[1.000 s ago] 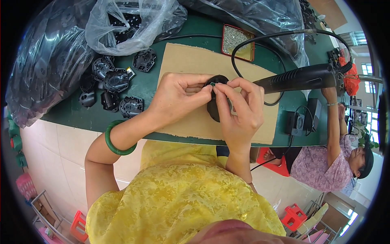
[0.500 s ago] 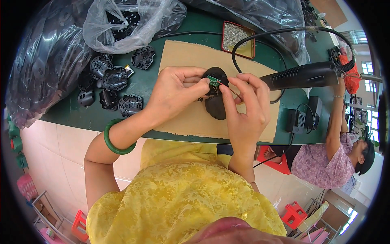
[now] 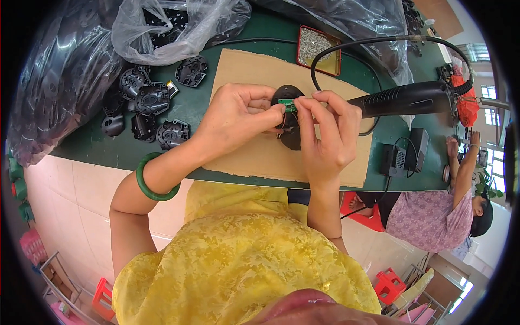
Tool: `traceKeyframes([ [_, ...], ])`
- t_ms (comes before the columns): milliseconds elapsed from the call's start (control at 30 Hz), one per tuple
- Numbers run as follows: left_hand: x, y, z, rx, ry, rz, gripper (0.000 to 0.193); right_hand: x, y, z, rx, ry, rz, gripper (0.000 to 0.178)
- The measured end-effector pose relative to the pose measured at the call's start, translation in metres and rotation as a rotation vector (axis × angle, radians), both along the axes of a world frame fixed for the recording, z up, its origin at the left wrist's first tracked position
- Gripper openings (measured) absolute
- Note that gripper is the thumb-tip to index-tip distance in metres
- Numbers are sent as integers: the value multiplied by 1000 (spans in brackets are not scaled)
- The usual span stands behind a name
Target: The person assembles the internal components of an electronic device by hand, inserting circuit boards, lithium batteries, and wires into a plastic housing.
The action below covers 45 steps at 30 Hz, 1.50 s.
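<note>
We held a small green rectangular circuit board [image 3: 286, 103] over a black plastic casing with two rounded parts [image 3: 292, 140]; whether the two touched, we could not tell. Our left hand [image 3: 235, 114] had its grip clamped on the board's left end, between thumb and fingers. Our right hand [image 3: 331, 132] had its grip together on the right end, thumb against fingertips. Thin wires [image 3: 282, 125] hung below the board. Beneath our hands, a flat tan cardboard sheet [image 3: 238, 161] lay on the dark green surface [image 3: 89, 142]. Near its far edge stood a red-rimmed tray of small silvery pieces [image 3: 331, 66]. To our left, moulded black plastic housings [image 3: 153, 101] lay loose near a clear plastic bag [image 3: 129, 40].
</note>
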<state>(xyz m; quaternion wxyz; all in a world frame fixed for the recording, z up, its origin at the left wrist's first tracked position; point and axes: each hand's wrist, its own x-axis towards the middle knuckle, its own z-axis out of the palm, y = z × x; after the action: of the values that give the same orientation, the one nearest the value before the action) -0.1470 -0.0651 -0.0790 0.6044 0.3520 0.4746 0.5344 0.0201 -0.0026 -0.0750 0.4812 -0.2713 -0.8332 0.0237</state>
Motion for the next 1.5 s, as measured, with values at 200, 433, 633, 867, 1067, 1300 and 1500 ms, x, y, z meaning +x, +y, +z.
traceKeyframes([
  [200,1,0,-1,19,73,11,19,10,11,18,56,-169,196,22],
  [433,-2,0,1,-13,64,22,21,3,32,33,-228,-220,290,13],
  [633,-6,1,1,-9,129,-23,21,10,21,41,-626,-187,168,11],
  [867,-2,0,3,-11,101,6,23,8,23,40,-390,-301,213,11],
  [1067,0,0,4,-35,130,-13,22,4,23,53,-703,-276,189,15],
  [1300,1,0,2,-60,165,-123,23,-7,54,57,-434,-318,289,22],
  [1500,-2,-1,5,-23,208,-54,23,12,31,43,-259,-292,340,19],
])
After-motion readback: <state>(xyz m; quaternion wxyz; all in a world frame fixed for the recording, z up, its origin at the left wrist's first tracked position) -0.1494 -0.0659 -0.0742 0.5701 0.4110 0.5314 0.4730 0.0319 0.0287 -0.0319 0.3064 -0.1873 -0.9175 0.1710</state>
